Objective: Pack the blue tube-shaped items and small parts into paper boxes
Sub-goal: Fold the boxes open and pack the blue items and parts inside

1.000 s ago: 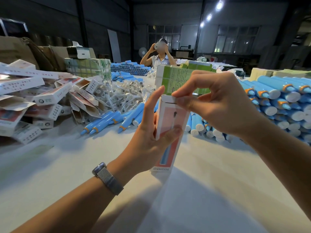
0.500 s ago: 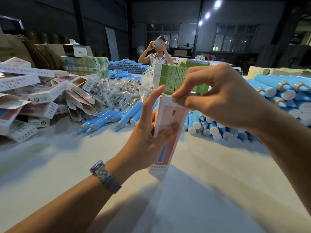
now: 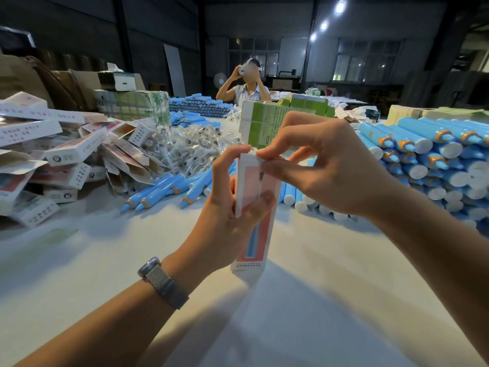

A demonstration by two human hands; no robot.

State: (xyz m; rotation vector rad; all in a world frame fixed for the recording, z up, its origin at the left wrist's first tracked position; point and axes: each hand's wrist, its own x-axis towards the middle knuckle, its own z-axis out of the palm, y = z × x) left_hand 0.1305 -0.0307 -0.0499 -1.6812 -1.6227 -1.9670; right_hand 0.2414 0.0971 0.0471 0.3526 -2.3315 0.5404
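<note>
One paper box (image 3: 255,221) stands upright at the table's (image 3: 330,287) near middle. The left hand (image 3: 225,215) grips its body, thumb on the front, fingers curled behind. The right hand (image 3: 325,168) pinches the top flap between thumb and forefinger. Four loose blue tubes (image 3: 158,189) lie left of it; stacked tubes (image 3: 436,160), too many to count, fill the right, boxes (image 3: 53,154) the far left.

paper box (image 3: 255,207) between the hands — white, pink panel, blue stripe; right of them, blue tubes (image 3: 434,154) — orange collars, white ends.
</note>
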